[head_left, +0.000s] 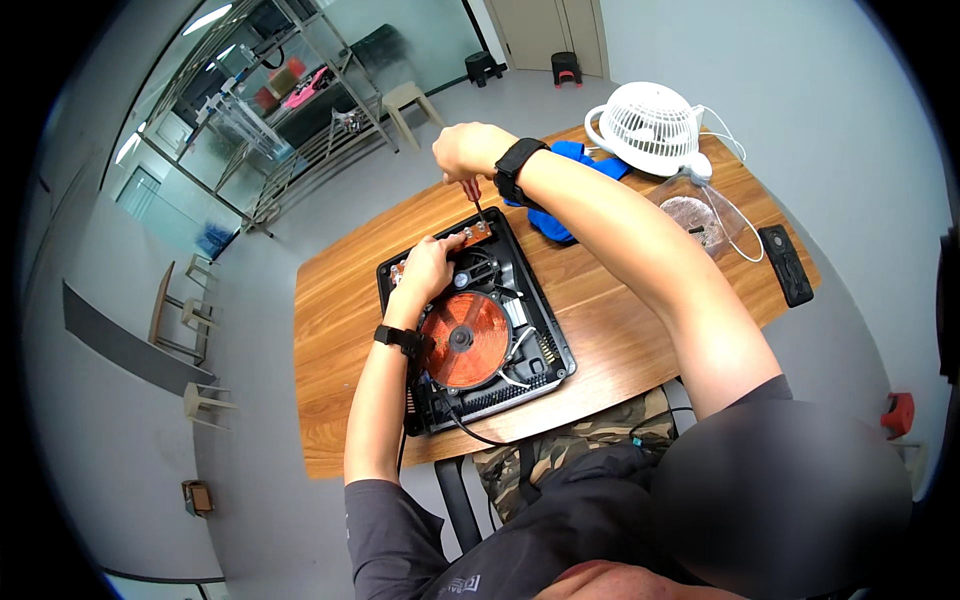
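Observation:
An opened induction cooker (540,345) lies on the table, its round copper coil (466,340) exposed in the black casing. Along its far end runs a narrow orange-brown circuit board (480,232). My left hand (430,266) is on this board, fingers closed over its middle and partly hiding it. Above the board's right end, my right hand (468,150) is closed round the red handle of a screwdriver (472,190). The shaft points down at the board; whether the tip sits in a screw is too small to tell.
A white fan (648,125) with a cable stands at the far right, near a blue cloth (553,226). A clear plastic bag (690,215) and a black remote-like object (786,265) lie at the right. The wooden table (340,330) has a rounded edge. A cable leaves the cooker's near side.

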